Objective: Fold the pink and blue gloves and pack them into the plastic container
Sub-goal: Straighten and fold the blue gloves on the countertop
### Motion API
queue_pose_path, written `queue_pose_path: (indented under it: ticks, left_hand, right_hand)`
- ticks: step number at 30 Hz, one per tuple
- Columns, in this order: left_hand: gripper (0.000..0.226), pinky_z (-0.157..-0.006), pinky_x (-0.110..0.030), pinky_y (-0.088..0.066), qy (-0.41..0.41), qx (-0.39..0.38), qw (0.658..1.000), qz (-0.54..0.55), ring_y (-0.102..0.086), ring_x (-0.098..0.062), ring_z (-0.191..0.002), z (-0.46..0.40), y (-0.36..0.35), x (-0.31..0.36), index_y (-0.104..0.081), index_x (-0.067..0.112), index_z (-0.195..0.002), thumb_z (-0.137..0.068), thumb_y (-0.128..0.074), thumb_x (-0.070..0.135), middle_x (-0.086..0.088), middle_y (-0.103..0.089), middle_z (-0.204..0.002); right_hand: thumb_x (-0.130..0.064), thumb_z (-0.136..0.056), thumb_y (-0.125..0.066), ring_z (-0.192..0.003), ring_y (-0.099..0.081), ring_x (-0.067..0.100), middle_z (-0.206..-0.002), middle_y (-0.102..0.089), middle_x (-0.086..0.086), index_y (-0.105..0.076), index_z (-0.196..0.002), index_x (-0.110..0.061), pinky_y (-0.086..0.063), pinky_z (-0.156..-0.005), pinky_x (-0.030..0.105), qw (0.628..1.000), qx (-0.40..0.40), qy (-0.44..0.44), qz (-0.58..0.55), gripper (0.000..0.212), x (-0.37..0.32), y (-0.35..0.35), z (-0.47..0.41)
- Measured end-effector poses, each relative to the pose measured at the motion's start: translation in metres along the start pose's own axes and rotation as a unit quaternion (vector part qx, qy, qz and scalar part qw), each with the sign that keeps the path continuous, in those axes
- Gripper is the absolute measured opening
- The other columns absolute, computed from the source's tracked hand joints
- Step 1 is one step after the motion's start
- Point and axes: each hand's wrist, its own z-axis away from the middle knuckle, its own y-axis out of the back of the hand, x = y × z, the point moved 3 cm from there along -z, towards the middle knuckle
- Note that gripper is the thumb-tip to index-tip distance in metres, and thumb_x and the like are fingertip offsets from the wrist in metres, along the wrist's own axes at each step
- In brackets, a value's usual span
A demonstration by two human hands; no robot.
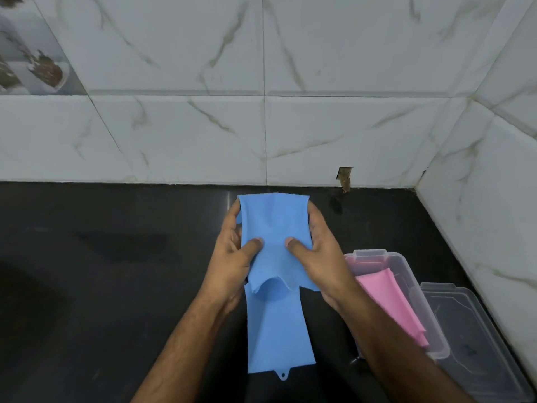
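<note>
A blue glove hangs in front of me above the black counter, its upper part doubled over and its long cuff end dangling toward me. My left hand grips its left edge, thumb pressed on the front. My right hand grips the right edge the same way. A folded pink glove lies inside the clear plastic container to the right of my right forearm, which hides part of it.
The container's clear lid lies flat just right of the container, close to the tiled side wall. The black counter stretches left. A tiled back wall bounds the far edge.
</note>
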Motion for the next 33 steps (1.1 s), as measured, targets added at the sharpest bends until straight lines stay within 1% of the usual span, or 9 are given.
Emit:
queue_pose_path:
  ticks: [6, 9, 12, 18, 22, 24, 26, 29, 33]
  left_hand:
    - [0.065, -0.076, -0.042, -0.063, 0.156, 0.063, 0.984, -0.059, -0.075, -0.029, -0.107, 0.048, 0.039, -0.08, -0.054, 0.027, -0.138, -0.082, -0.062, -0.004, -0.003, -0.074, -0.123]
    - [0.059, -0.076, -0.038, -0.063, 0.221, 0.093, 0.963, -0.125, -0.076, -0.022, -0.102, 0.072, 0.051, -0.117, -0.051, 0.023, -0.136, -0.085, -0.064, -0.002, -0.004, -0.074, -0.12]
    - [0.048, -0.082, -0.04, -0.064, 0.235, 0.107, 0.96, -0.106, -0.076, -0.022, -0.104, 0.077, 0.057, -0.127, -0.053, 0.025, -0.133, -0.092, -0.071, 0.007, -0.003, -0.075, -0.12]
    - [0.034, -0.065, -0.034, -0.06, 0.228, 0.141, 0.956, -0.115, -0.078, -0.022, -0.088, 0.055, 0.055, -0.105, -0.061, 0.01, -0.11, -0.097, -0.07, 0.04, -0.004, -0.08, -0.105]
    - [0.047, -0.068, -0.042, -0.06, 0.263, 0.128, 0.956, -0.004, -0.071, -0.036, -0.094, 0.043, 0.049, -0.1, -0.056, 0.001, -0.122, -0.093, -0.077, 0.032, -0.021, -0.075, -0.117]
    - [0.052, -0.048, -0.029, -0.047, 0.274, 0.115, 0.953, 0.056, -0.059, -0.035, -0.082, 0.037, 0.043, -0.097, -0.054, -0.001, -0.135, -0.095, -0.074, 0.024, -0.024, -0.07, -0.123]
    - [0.05, -0.041, -0.025, -0.045, 0.257, 0.088, 0.957, 0.105, -0.061, -0.031, -0.082, 0.029, 0.037, -0.093, -0.053, 0.003, -0.141, -0.095, -0.07, 0.012, -0.024, -0.068, -0.13]
    - [0.051, -0.075, -0.044, -0.062, 0.182, 0.02, 0.97, 0.16, -0.071, -0.04, -0.107, 0.015, 0.028, -0.077, -0.053, 0.01, -0.143, -0.095, -0.065, -0.002, -0.024, -0.065, -0.136]
    - [0.064, -0.097, -0.057, -0.055, 0.083, -0.032, 0.982, 0.164, -0.06, -0.045, -0.126, -0.005, 0.025, -0.053, -0.045, 0.02, -0.151, -0.096, -0.061, -0.008, -0.022, -0.056, -0.146]
  right_hand:
    - [-0.003, -0.086, -0.055, -0.109, -0.068, 0.01, -0.122, -0.066, -0.017, -0.042, -0.143, -0.042, -0.059, -0.092, 0.04, 0.987, -0.064, -0.129, 0.071, 0.071, 0.081, -0.02, 0.04]
    - [-0.009, -0.09, -0.058, -0.107, -0.064, 0.006, -0.124, -0.062, -0.011, -0.037, -0.147, -0.032, -0.056, -0.093, 0.035, 0.966, -0.105, -0.189, 0.139, 0.065, 0.113, -0.023, 0.064]
    - [-0.015, -0.093, -0.062, -0.107, -0.063, 0.001, -0.123, -0.061, -0.017, -0.037, -0.146, -0.033, -0.056, -0.09, 0.029, 0.968, -0.095, -0.194, 0.125, 0.061, 0.126, -0.021, 0.069]
    - [-0.041, -0.095, -0.07, -0.095, -0.075, 0.011, -0.115, -0.074, -0.003, -0.059, -0.116, -0.029, -0.062, -0.079, 0.034, 0.969, 0.022, -0.235, -0.07, 0.027, 0.119, -0.019, 0.051]
    - [-0.029, -0.09, -0.078, -0.1, -0.076, 0.032, -0.117, -0.074, 0.012, -0.057, -0.123, -0.015, -0.061, -0.086, 0.053, 0.909, 0.045, -0.325, -0.258, 0.042, 0.119, -0.022, 0.037]
    - [-0.015, -0.085, -0.081, -0.098, -0.076, 0.035, -0.12, -0.073, 0.013, -0.055, -0.128, -0.02, -0.062, -0.08, 0.053, 0.903, 0.033, -0.317, -0.287, 0.051, 0.114, -0.026, 0.031]
    - [-0.007, -0.081, -0.081, -0.102, -0.075, 0.034, -0.125, -0.07, 0.009, -0.053, -0.132, -0.031, -0.062, -0.081, 0.053, 0.919, 0.021, -0.267, -0.29, 0.063, 0.105, -0.031, 0.023]
    - [-0.007, -0.077, -0.079, -0.112, -0.071, 0.029, -0.132, -0.067, 0.0, -0.051, -0.136, -0.043, -0.06, -0.087, 0.052, 0.948, 0.003, -0.167, -0.271, 0.075, 0.085, -0.033, 0.006]
    - [-0.013, -0.083, -0.077, -0.125, -0.063, 0.019, -0.138, -0.061, -0.012, -0.041, -0.143, -0.05, -0.058, -0.093, 0.046, 0.982, -0.02, -0.049, -0.184, 0.079, 0.06, -0.024, -0.013]
